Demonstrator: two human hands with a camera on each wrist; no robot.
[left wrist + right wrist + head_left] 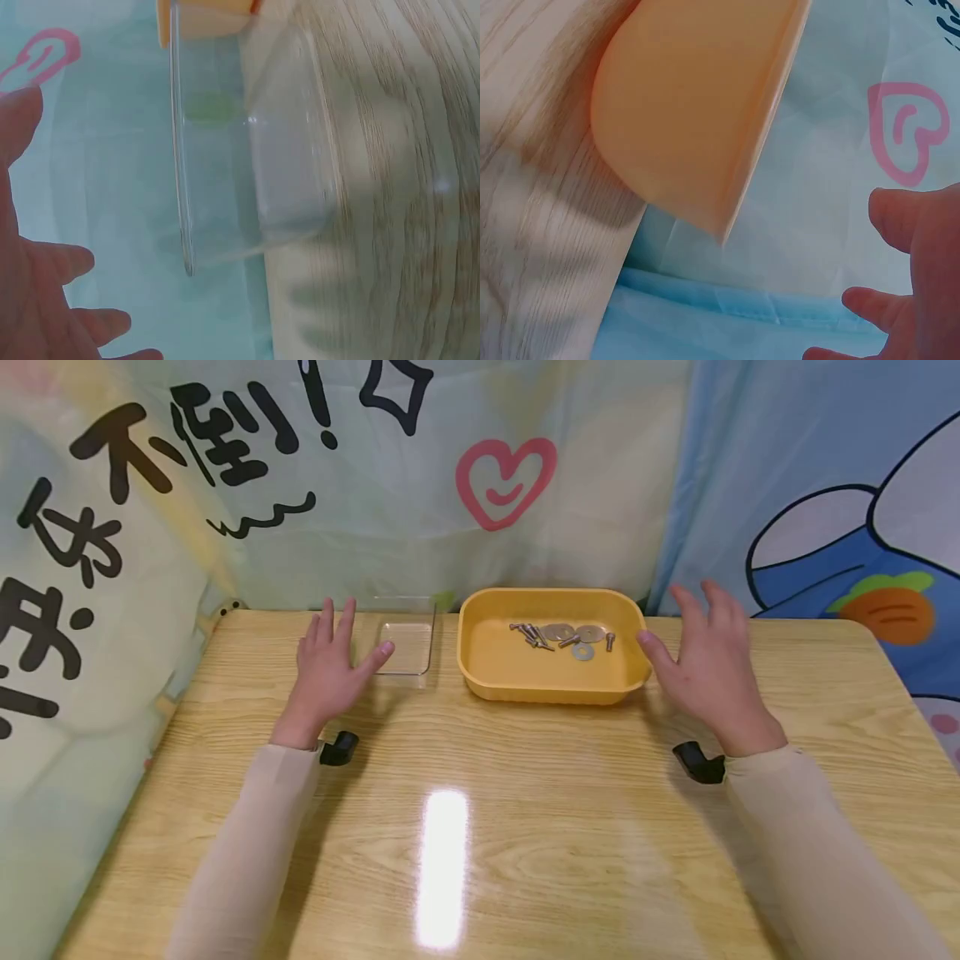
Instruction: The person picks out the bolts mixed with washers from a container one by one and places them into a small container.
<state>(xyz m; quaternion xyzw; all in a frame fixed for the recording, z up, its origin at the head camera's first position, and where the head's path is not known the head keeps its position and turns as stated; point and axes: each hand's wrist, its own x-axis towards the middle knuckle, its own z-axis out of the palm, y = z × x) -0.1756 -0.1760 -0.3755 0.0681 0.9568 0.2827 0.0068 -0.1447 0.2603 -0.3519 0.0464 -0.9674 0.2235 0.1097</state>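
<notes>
A yellow tray (555, 687) stands near the table's back edge, with several small screws (532, 636) and flat metal washers (582, 652) lying on its floor. To its left is a clear plastic box (405, 647); nothing shows inside it. My left hand (327, 670) hovers just left of the clear box, fingers spread and holding nothing. Beside the tray's right end, my right hand (712, 672) is likewise spread and holds nothing. The left wrist view shows the clear box (255, 150) apart from the fingers. In the right wrist view the tray (690, 112) is apart from the fingers.
The wooden table (525, 827) reaches toward me, with a bright light reflection on its surface. A printed cloth (600, 510) hangs right behind the table's back edge and along its left side. Black wrist mounts (699, 763) sit at both wrists.
</notes>
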